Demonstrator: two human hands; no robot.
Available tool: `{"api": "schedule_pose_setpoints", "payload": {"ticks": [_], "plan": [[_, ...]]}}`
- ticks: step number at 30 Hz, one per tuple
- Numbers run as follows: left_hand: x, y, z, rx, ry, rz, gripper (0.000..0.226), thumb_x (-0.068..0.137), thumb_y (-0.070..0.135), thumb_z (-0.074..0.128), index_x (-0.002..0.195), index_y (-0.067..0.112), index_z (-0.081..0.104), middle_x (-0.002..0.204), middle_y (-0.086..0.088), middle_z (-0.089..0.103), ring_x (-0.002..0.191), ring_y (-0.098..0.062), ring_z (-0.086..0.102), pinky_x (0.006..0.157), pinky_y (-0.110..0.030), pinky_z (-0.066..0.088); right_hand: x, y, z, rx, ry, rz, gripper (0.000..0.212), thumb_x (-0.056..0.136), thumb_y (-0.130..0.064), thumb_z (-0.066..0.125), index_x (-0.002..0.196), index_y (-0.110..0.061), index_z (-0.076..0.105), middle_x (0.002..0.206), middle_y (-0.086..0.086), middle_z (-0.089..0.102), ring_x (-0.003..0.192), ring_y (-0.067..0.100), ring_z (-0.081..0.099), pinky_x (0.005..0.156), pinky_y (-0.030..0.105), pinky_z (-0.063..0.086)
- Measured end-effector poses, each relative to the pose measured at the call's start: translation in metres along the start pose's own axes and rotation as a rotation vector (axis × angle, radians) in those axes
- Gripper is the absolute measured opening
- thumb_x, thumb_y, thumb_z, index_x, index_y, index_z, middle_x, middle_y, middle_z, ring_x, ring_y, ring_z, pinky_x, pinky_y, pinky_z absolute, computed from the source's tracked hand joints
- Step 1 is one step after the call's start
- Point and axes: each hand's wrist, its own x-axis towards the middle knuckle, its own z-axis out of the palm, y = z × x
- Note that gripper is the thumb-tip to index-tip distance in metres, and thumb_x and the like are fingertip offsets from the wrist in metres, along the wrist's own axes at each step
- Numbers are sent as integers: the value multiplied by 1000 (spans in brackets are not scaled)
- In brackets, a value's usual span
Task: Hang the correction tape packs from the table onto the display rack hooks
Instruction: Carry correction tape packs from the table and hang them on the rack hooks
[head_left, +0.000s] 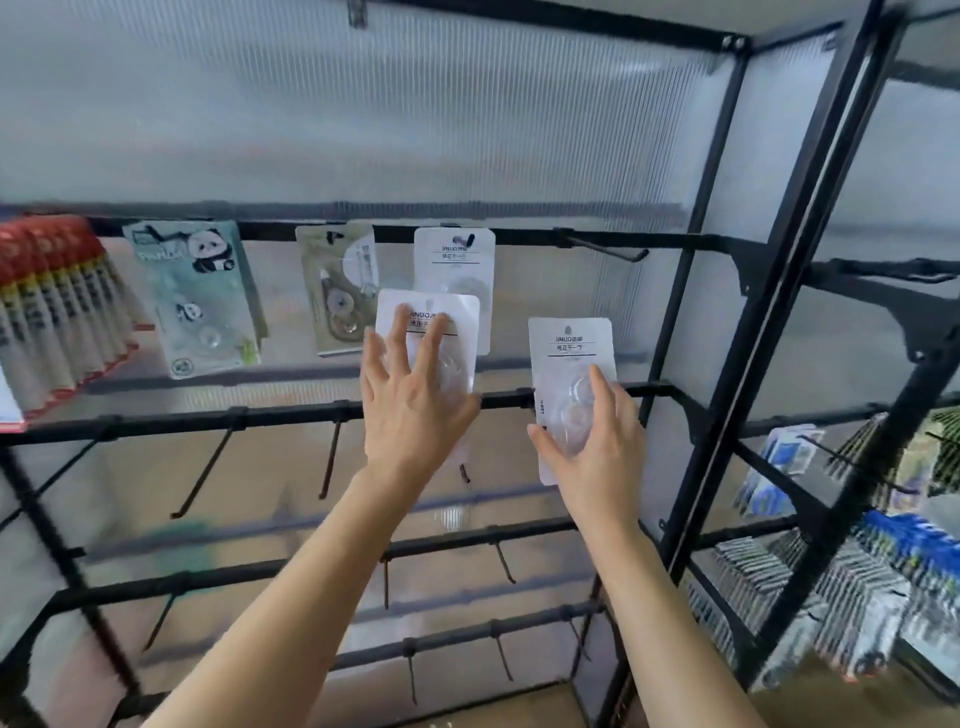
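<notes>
"JINUO" on white pack (570, 358)

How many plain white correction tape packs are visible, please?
3: hung pack on a top-row hook, second pack in the left hand, third pack in the right hand. Others may hide behind the first.

Black display rack (696, 322) with black hooks (608, 249), backed by a frosted grey-white panel (467, 130) of fine vertical ribs. Correction tape packs (569, 343): white, black lettering, clear blisters. Panda pack (197, 296): pale teal, black-and-white panda. Left-hand packs (52, 291): red, yellow, white. Right-hand packs (914, 540): blue.
</notes>
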Motion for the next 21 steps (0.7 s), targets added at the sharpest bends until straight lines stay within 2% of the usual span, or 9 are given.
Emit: {"api": "schedule_pose_setpoints", "payload": {"ticks": [5, 8, 13, 18, 21], "plan": [[35, 9, 12, 13, 83, 75, 77, 82, 40, 70, 147, 30, 31, 160, -6, 8, 145, -41, -2, 115, -54, 11, 25, 14, 16, 21, -34, 9, 83, 76, -37, 78, 145, -14, 38, 143, 15, 39, 127, 32, 40, 99, 45, 42], [50, 17, 21, 41, 118, 73, 74, 81, 37, 71, 146, 31, 35, 159, -7, 12, 144, -43, 1, 115, -54, 12, 38, 20, 25, 47, -46, -16, 84, 75, -37, 78, 145, -14, 38, 141, 15, 40, 125, 33, 42, 99, 49, 44], [68, 30, 32, 91, 139, 64, 77, 82, 38, 70, 148, 33, 31, 160, -6, 8, 145, -41, -2, 115, -54, 13, 55, 31, 34, 112, -78, -35, 84, 75, -45, 71, 146, -18, 35, 142, 15, 39, 130, 35, 38, 98, 58, 43], [77, 39, 44, 94, 232, 37, 75, 77, 36, 73, 144, 30, 40, 158, -10, 19, 143, -46, 7, 111, -57, 21, 66, 39, 38, 134, -92, -59, 84, 75, -51, 64, 146, -17, 35, 141, 15, 40, 130, 34, 38, 95, 59, 44], [77, 41, 52, 133, 185, -14, 74, 83, 38, 68, 148, 32, 32, 160, -7, 9, 145, -42, -2, 115, -53, 13, 72, 43, 39, 137, -89, -75, 84, 74, -49, 67, 145, -15, 36, 140, 15, 41, 128, 34, 40, 94, 57, 46]]}}
